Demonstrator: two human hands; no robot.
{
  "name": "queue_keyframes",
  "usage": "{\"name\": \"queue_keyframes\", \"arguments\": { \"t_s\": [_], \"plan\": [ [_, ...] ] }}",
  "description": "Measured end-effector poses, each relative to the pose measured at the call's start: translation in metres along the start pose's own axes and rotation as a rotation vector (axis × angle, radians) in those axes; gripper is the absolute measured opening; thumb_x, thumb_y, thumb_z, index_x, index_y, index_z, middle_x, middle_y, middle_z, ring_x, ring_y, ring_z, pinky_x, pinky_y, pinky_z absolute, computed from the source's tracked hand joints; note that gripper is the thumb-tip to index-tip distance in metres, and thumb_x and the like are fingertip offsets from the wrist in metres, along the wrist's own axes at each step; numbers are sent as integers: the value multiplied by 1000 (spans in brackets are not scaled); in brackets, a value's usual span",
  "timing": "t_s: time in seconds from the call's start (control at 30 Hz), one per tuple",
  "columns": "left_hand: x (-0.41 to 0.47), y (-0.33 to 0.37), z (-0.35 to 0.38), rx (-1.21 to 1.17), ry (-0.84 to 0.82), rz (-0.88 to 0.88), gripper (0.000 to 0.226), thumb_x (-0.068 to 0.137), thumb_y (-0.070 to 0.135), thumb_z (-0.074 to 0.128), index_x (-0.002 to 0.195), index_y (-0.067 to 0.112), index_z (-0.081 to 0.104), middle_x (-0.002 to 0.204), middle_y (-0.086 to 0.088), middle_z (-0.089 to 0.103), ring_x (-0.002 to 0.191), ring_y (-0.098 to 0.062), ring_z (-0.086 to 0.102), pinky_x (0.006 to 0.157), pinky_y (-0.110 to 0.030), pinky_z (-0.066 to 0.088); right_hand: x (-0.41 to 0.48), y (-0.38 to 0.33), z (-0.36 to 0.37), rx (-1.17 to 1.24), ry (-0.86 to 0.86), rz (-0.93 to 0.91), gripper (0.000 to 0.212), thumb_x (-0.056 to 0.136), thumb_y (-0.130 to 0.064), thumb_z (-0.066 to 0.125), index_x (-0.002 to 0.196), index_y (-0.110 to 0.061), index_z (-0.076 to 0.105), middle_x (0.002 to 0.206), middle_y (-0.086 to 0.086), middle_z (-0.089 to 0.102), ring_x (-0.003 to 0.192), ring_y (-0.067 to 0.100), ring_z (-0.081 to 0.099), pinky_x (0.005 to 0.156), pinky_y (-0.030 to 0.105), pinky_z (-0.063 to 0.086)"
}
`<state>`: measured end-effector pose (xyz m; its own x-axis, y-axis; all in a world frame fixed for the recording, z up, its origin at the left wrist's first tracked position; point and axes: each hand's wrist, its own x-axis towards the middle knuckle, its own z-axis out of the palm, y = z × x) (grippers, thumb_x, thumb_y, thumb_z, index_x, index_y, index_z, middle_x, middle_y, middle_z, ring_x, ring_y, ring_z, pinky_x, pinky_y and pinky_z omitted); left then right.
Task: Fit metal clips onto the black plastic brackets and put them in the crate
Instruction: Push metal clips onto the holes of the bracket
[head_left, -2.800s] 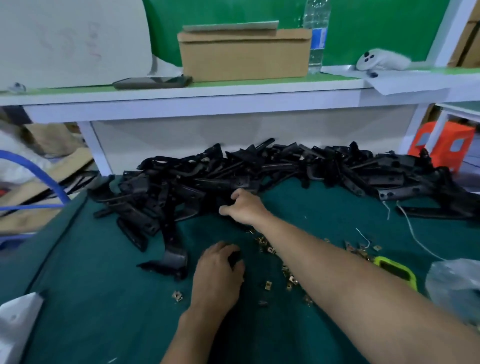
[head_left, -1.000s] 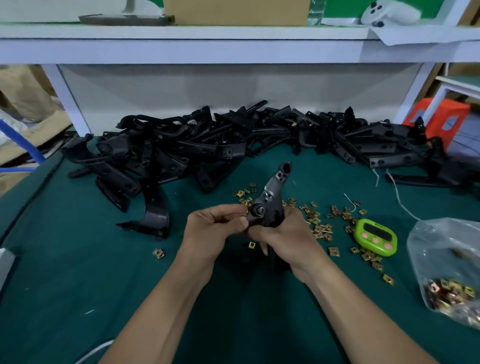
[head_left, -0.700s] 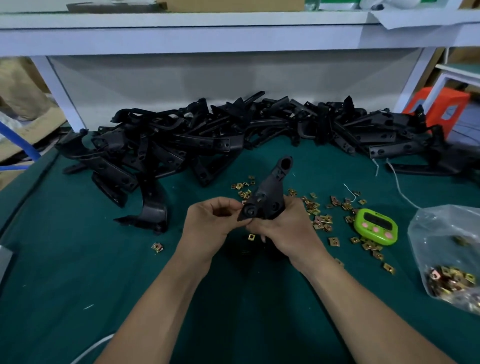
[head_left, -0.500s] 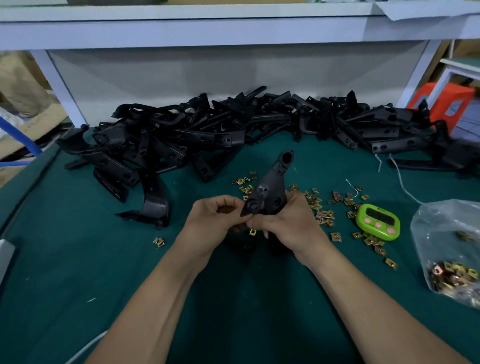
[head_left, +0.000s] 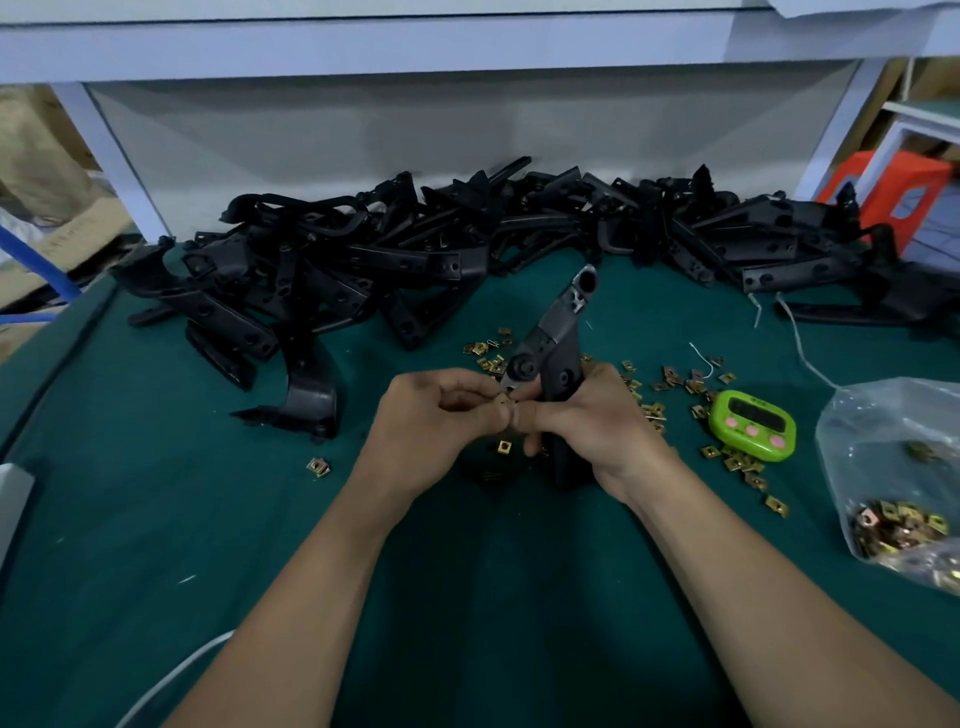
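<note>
Bench (head_left: 156, 519) covered in dark green cloth fills the view, seen from above by the person working at it. Along its far edge runs a long pile (head_left: 363, 260) of black plastic brackets, tangled and overlapping, reaching almost from corner to corner.

At the right edge sits a clear bag (head_left: 893, 467), slumped open, with brass-coloured metal clips heaped in its bottom.

Two bare forearms reach in from the near edge and meet at the middle of the bench. The right hand (head_left: 597, 431) grasps one bracket (head_left: 558, 343) round its lower part and holds it upright, its top end leaning away toward the pile. The left hand (head_left: 431, 431) meets it from the left, fingers curled.

A lime green timer (head_left: 753, 426) with pink buttons lies between the hands and the bag.

A thin white cord (head_left: 171, 675) curves in at the near left.

Loose clips (head_left: 675, 384) are scattered on the cloth behind and to the right of the hands, some touching the timer.

Smallest of all, a single clip (head_left: 505, 399) is pinched between the left thumb and forefinger, pressed against the bracket just below its round boss, with the right thumb touching beside it.
</note>
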<state>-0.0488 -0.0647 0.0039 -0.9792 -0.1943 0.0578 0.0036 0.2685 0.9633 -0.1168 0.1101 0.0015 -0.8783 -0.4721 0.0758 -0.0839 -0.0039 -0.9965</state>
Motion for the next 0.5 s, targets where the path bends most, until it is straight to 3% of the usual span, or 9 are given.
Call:
{"name": "queue_keyframes", "arguments": {
  "t_s": [0.13,0.3,0.4,0.5],
  "plan": [
    [0,0,-10,-18,-141,41,21,70,21,87,90,19,80,87,-11,78,86,-36,73,83,-43,59,-1,-4,-4,-95,-118,22,15,72,-2,88,80,1,75,81,29,70,60,38,62,57,38,53],
    [-2,1,-6,-111,-162,-48,16,76,-1,84,82,12,78,77,-11,75,70,-16,67,66,-26,56,0,-7,-6,-175,-161,47,11,63,-8,84,66,-14,77,67,20,70,49,28,64,53,29,52],
    [-5,2,-3,-192,-155,-161,12,80,-6,79,88,2,74,76,-14,74,69,-19,71,61,-23,57,0,-7,-10,-185,-200,60,10,63,-10,85,68,-10,77,69,22,70,52,31,65,56,32,53],
    [-5,3,-3,-173,-152,-156,10,82,-5,78,90,-3,73,77,-14,75,68,-19,71,61,-24,58,0,-8,-10,-207,-202,78,13,64,-9,86,71,-7,76,73,24,71,53,31,66,56,30,52]
  ]
}}
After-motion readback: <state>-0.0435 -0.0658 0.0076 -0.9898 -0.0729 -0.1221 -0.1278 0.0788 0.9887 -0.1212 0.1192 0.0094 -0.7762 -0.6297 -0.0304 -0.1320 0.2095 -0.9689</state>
